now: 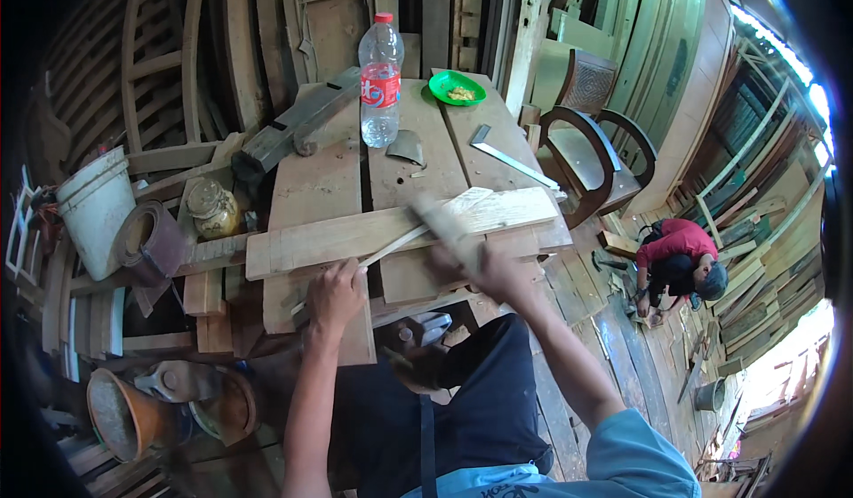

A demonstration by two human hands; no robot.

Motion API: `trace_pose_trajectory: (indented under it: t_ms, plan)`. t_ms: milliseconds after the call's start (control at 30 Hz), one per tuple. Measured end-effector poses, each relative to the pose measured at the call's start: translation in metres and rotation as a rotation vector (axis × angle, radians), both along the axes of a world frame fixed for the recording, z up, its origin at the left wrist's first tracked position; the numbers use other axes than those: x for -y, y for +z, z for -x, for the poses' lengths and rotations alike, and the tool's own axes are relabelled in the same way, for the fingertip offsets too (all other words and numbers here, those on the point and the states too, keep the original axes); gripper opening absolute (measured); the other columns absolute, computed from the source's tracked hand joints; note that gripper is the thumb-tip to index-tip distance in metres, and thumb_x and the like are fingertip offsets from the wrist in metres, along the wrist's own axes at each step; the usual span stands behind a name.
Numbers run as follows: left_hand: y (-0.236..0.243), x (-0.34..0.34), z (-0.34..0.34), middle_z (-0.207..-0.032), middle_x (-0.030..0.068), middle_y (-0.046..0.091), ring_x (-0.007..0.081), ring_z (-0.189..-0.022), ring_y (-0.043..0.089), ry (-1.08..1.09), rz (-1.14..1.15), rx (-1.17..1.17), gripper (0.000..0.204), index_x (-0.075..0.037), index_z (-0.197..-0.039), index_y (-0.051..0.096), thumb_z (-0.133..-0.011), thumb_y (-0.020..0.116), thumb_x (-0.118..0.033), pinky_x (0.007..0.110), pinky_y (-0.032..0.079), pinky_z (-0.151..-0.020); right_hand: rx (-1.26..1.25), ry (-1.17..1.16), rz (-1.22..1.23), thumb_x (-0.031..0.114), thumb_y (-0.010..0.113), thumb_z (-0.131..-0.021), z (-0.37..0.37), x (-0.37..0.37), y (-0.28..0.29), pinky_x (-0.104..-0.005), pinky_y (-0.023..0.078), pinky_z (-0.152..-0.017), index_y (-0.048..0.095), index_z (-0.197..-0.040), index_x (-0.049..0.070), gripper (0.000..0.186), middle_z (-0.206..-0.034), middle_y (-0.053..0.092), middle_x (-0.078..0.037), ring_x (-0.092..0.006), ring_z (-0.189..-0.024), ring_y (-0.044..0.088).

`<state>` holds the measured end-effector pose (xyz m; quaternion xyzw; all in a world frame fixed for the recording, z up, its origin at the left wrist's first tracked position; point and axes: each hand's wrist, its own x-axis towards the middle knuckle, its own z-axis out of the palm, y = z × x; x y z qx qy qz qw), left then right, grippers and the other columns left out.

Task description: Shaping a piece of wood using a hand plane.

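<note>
My left hand is closed around a thin pale wooden strip, which slants up to the right across a thick light-coloured board. The board lies along the near part of the plank workbench. My right hand grips a blurred, blunt-ended wooden piece that crosses the far end of the strip; motion smears it, and its kind does not show. Behind the board, pale wood grain shows in a piece near the strip's end.
On the bench are a plastic bottle, a green dish, a metal square, a curved metal piece and a wooden hand plane. A jar and bucket stand left. A person crouches right, beyond a chair.
</note>
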<state>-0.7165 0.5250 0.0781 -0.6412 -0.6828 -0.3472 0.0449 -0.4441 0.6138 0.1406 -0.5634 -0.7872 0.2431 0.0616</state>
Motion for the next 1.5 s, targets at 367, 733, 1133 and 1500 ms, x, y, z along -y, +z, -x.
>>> trace_pose_trajectory:
  t_ms: [367, 733, 1133, 1500]
  plan:
    - [-0.001, 0.001, -0.001, -0.077, 0.0151, 0.064, 0.0385, -0.07, 0.063, 0.011, -0.024, -0.007, 0.018, -0.006, -0.08, 0.057, -0.09, 0.058, -0.021, 0.049, 0.049, -0.058, 0.003, 0.032, -0.102, 0.05, 0.066, -0.079, -0.016, -0.012, -0.025, -0.0506, 0.052, -0.075, 0.056, -0.109, -0.006, 0.063, -0.087, 0.065, -0.032, -0.0443, -0.084, 0.066]
    - [0.002, 0.002, 0.0, -0.076, 0.0155, 0.063, 0.0391, -0.069, 0.062, -0.005, -0.008, 0.003, 0.018, -0.005, -0.079, 0.056, -0.089, 0.059, -0.02, 0.049, 0.049, -0.058, 0.009, 0.106, -0.131, 0.044, 0.066, -0.082, -0.023, 0.001, -0.027, -0.0521, 0.051, -0.078, 0.051, -0.107, -0.005, 0.057, -0.086, 0.065, -0.031, -0.0467, -0.084, 0.064]
    - [0.0, 0.003, 0.003, -0.075, 0.0153, 0.063, 0.0393, -0.069, 0.062, 0.0, -0.026, 0.027, 0.019, -0.006, -0.077, 0.055, -0.088, 0.06, -0.021, 0.049, 0.048, -0.057, 0.088, 0.235, -0.016, 0.047, 0.064, -0.082, 0.002, 0.031, 0.0, -0.0529, 0.05, -0.075, 0.047, -0.115, 0.001, 0.059, -0.086, 0.065, -0.03, -0.0481, -0.083, 0.063]
    - [0.0, -0.001, 0.008, -0.074, 0.0152, 0.062, 0.0386, -0.067, 0.062, -0.012, -0.029, 0.008, 0.018, -0.006, -0.078, 0.055, -0.087, 0.061, -0.02, 0.049, 0.049, -0.057, 0.112, 0.326, -0.017, 0.046, 0.063, -0.083, 0.005, 0.036, -0.006, -0.0561, 0.05, -0.078, 0.049, -0.113, 0.0, 0.057, -0.084, 0.065, -0.03, -0.0477, -0.084, 0.064]
